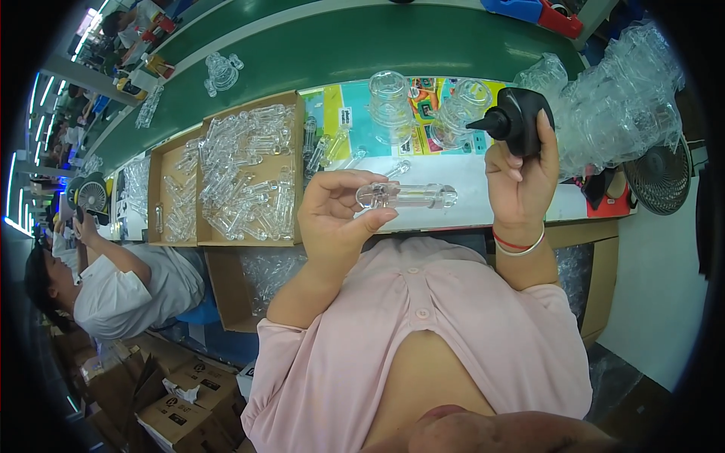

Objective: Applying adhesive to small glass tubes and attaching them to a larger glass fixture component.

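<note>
Pinched between the thumb and fingers of my left hand (340,211) is a clear plastic tube-shaped part (411,196), lying sideways in front of my chest. My right hand (522,177) grips a black squeeze bottle (521,124), whose thin pointed nozzle aims left. The nozzle stays apart from the clear part, above and to its right. Beyond my hands, round clear plastic pieces (389,113) stand on a colourful printed sheet (430,106). Several more clear tubular parts (332,147) lie on the sheet's left side.
Cardboard trays (297,174) full of clear parts sit at the left. A heap of clear plastic pieces (619,106) fills the right, beside a black fan (655,177). A green conveyor belt (317,53) runs behind. Another person (128,291) works at the far left.
</note>
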Motion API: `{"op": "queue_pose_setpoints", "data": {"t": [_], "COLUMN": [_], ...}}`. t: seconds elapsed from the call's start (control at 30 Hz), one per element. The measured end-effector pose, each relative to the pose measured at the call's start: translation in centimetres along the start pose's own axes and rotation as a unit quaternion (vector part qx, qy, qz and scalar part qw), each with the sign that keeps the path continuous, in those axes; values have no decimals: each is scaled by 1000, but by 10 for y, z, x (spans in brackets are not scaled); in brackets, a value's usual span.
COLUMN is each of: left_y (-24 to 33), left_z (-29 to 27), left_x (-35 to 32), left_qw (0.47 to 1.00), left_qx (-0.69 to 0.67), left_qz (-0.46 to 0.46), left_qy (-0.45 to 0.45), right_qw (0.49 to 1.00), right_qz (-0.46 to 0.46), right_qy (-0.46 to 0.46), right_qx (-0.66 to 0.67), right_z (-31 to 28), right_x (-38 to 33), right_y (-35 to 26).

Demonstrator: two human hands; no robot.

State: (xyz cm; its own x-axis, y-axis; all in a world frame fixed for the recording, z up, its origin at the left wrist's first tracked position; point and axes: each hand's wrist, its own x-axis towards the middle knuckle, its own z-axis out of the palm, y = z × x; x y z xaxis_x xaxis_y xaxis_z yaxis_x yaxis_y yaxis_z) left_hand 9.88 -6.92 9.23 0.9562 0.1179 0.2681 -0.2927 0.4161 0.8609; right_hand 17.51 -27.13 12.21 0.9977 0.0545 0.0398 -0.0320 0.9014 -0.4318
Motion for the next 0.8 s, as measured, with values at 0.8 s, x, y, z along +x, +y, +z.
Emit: {"op": "queue_pose_setpoints", "data": {"t": [0.8], "left_y": [30], "left_z": [-130], "left_x": [6], "left_qw": [898], "left_qx": [207], "left_qz": [215], "left_qy": [324], "right_qw": [998], "right_qz": [47], "right_qy": [-14], "right_qx": [27], "right_z": [-19], "right_x": [2], "right_y": [14]}}
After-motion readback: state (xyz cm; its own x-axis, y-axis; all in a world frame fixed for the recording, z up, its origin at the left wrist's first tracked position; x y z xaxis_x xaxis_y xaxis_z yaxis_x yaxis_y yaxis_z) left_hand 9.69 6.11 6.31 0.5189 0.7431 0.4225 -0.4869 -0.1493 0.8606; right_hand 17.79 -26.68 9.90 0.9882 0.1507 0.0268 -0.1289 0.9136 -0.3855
